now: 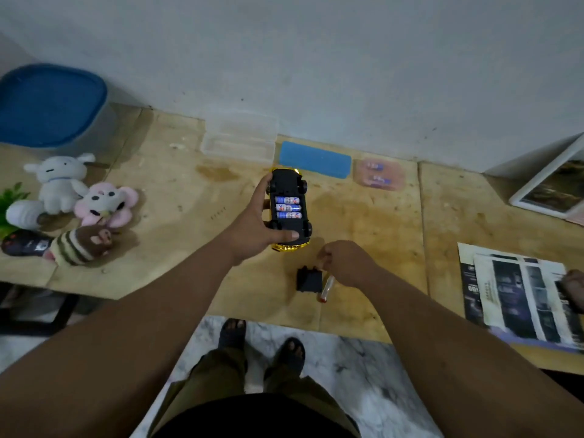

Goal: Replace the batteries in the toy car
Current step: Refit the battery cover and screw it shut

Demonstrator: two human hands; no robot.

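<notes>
Gold toy car (289, 203) held belly-up over the plywood table (177, 197).
L hand (252, 229) gripped its sides, 3 batteries (288, 207) in the open bay; R hand (346, 263), fingers curled loosely, gripped nothing, just beside black cover (309, 279) & screwdriver (327, 287).

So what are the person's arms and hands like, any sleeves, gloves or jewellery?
Both forearms are bare to the frame edge, no sleeves in view. Left hand and right hand have no gloves, and no watch or bracelet shows. Rings are too small to tell.
</notes>
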